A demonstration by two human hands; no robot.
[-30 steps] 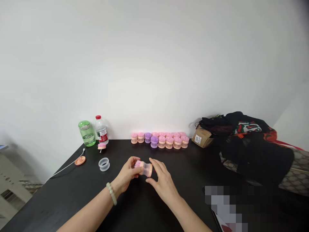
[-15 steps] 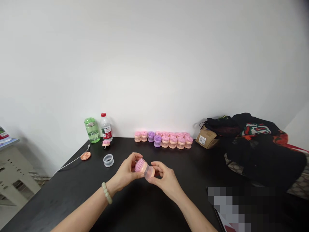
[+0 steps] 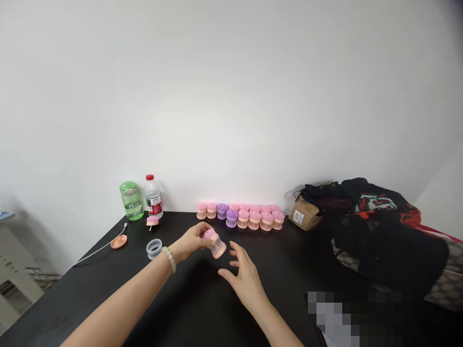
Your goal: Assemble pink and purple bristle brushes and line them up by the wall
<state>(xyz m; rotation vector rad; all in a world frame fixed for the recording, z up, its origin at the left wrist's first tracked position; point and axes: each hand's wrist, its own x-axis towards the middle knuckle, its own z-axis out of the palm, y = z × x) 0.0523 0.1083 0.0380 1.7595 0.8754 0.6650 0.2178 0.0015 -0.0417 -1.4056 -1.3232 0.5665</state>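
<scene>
**Left hand (image 3: 190, 242) holds a pink brush (image 3: 216, 246); right hand (image 3: 244, 282) open**

Left fingers (image 3: 198, 236) wrap the brush's bristled end, holding it above the surface (image 3: 83, 294); right fingers (image 3: 234, 258) spread empty just beside it. A row of brushes (image 3: 238, 217) looks complete; a loose head (image 3: 152, 220) and clear ring (image 3: 154, 248) remain apart. Fingers hide how the brush's parts join.

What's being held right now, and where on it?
The left hand holds a pink-bristled brush with a clear body at its bristled head end. The right hand is open and holds nothing.
</scene>
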